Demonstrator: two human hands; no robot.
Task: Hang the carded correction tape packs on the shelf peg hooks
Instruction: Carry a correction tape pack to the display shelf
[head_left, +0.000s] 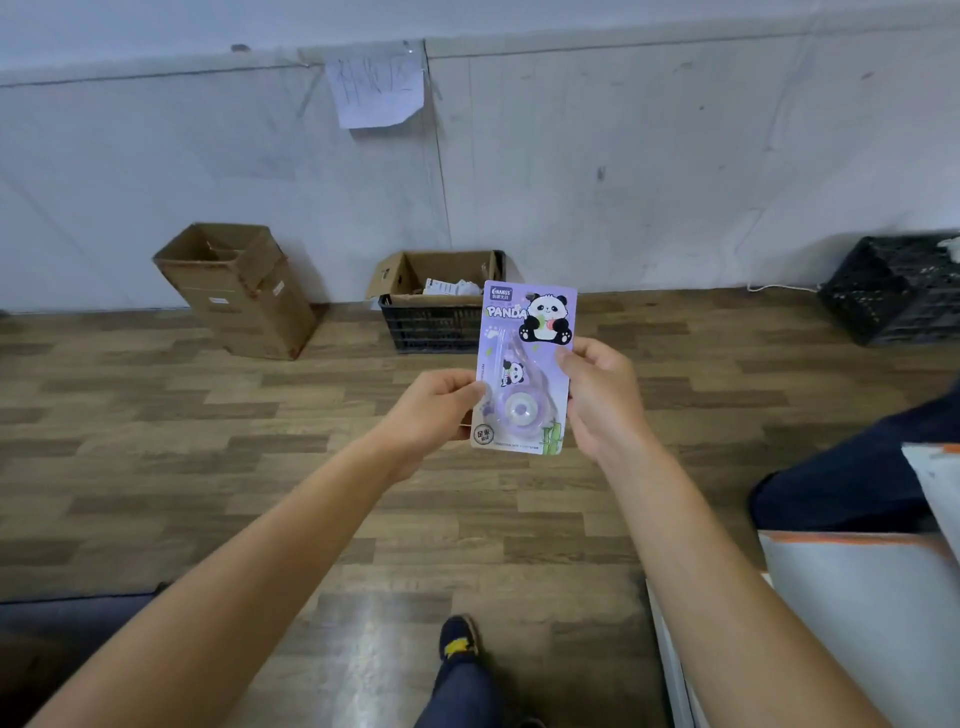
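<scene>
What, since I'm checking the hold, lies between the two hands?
The correction tape pack lies there. The left hand pinches its left edge and the right hand grips its right edge, as the head view shows.

I'm holding a lilac correction tape pack (506, 332) showing a black-and-white panda (546, 319) and green bamboo (554, 439); brown cardboard boxes (234, 291) and black crates (431, 327) are sitting on wood-grain flooring (208, 415).
</scene>
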